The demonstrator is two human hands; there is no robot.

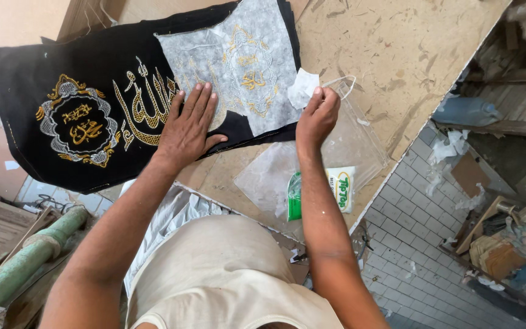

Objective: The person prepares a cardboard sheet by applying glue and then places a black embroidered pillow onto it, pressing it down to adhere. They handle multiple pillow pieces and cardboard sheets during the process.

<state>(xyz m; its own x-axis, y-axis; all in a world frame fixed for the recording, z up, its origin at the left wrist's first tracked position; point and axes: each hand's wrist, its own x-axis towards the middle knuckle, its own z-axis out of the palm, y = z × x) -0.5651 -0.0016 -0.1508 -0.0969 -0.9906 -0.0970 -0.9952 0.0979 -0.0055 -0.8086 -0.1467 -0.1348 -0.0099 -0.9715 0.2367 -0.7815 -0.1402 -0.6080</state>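
Note:
A black cloth (31,73) with gold and silver embroidery lies across a wooden table (397,55). A grey-white backing sheet (238,67) covers its right part. My left hand (187,125) lies flat, fingers spread, pressing on the cloth at the backing's lower left edge. My right hand (316,116) is pinched on a torn white piece of backing (303,88) at the sheet's right edge, lifted off the cloth.
A clear plastic bag (348,143) lies on the table under my right wrist, with a small green and white packet (321,192) near the table's front edge. A green pipe (25,259) runs at lower left. Tiled floor (409,256) and cluttered boxes (506,244) are at right.

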